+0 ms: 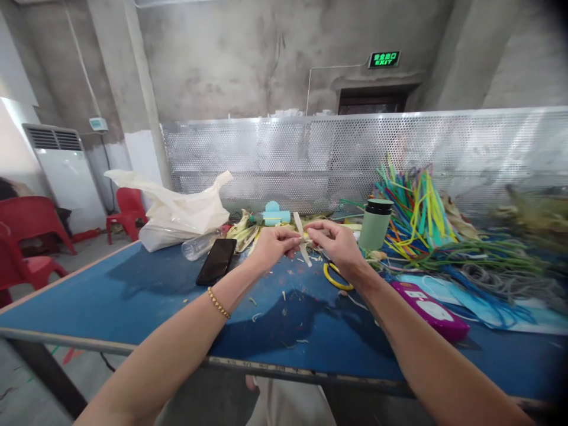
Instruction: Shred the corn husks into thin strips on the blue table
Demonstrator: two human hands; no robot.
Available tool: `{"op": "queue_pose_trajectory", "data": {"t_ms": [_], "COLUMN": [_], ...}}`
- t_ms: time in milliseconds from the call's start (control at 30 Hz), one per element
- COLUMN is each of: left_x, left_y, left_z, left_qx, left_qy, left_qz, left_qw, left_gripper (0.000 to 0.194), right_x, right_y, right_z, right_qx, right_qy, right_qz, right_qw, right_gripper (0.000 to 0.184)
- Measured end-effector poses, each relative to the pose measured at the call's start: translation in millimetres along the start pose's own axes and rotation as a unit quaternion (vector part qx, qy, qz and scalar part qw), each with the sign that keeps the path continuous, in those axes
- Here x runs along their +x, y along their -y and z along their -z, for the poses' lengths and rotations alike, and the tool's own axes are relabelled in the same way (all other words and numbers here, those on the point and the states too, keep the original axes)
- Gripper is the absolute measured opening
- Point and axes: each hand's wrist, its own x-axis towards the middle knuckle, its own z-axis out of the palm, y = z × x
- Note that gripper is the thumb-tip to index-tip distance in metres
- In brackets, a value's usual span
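Observation:
Above the middle of the blue table, a narrow pale strip (298, 225), which looks like corn husk, stands nearly upright between my hands. My left hand (276, 244) pinches it from the left with thumb and forefinger. From the other side my right hand (336, 242) grips the same strip, fingertips almost meeting those of the left. The strip's lower end hangs below the fingers. A yellow loop handle (338, 277), probably of scissors, lies under my right hand, partly hidden. Pale husk pieces (243, 234) lie behind my left hand.
On the left are a plastic bag (189, 207), a clear bottle (195, 245) and a black phone (216, 262). To the right stand a green canister (375, 228), colourful pipe cleaners (421, 207), a purple box (430, 310) and tangled cords (483, 257). Scraps dot the blue table (133, 296).

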Motion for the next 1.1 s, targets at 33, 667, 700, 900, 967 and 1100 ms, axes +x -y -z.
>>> {"op": "queue_pose_trajectory", "data": {"t_ms": [33,667,700,900,967,1100], "left_x": [-1,-5,-5,-2,0,1], "left_y": [0,-2,-2,-2,1,8], "left_z": [-0.6,4.2,3.9,1.7,1.4,0.1], "left_qx": [0.006,0.101,0.097,-0.011,-0.047,-0.071], "left_qy": [0.005,0.07,0.069,-0.006,-0.029,-0.035], "left_qz": [0.002,0.036,0.034,0.037,0.044,0.03], "left_qw": [1.0,0.992,0.992,0.999,0.997,0.996], "left_gripper": [0.019,0.022,0.021,0.019,0.019,0.017], "right_x": [0,-1,0,5,4,-3], "right_y": [1,0,-1,-5,-5,-4], "right_z": [1,1,1,3,3,-5], "right_qx": [-0.03,-0.115,-0.115,-0.135,-0.159,-0.097], "right_qy": [0.003,0.039,0.041,-0.088,-0.094,0.049], "right_qz": [0.023,0.064,0.066,0.066,0.037,0.008], "right_qw": [0.999,0.991,0.99,0.985,0.982,0.994], "right_gripper": [0.025,0.011,0.011,0.029,0.038,0.035]}}
